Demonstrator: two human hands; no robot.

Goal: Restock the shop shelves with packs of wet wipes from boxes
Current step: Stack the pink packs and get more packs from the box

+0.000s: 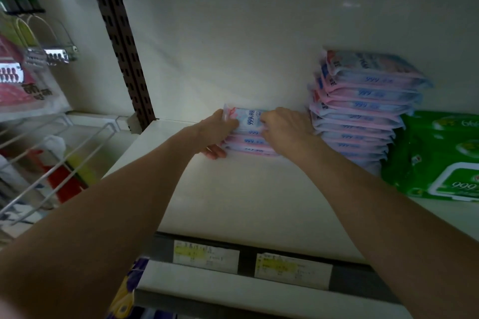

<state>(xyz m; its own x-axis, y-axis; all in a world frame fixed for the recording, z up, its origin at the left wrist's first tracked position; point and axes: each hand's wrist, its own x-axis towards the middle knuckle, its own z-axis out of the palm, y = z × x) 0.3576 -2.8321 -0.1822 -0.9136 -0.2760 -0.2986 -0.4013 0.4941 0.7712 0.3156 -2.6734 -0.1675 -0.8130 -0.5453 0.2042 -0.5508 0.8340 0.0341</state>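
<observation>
A short stack of pink-and-blue wet wipe packs (250,134) lies at the back of the white shelf (233,194). My left hand (217,132) grips the stack's left end, thumb underneath. My right hand (285,128) holds its right end, fingers curled over the top pack. Just right of my hands, a tall stack of the same pink packs (363,109) stands against the back wall.
Large green wipe packs (440,155) sit at the shelf's right end. Price labels (206,252) line the front rail. To the left stand a perforated brown upright (121,41), a wire basket (51,160) and hanging goods (23,77).
</observation>
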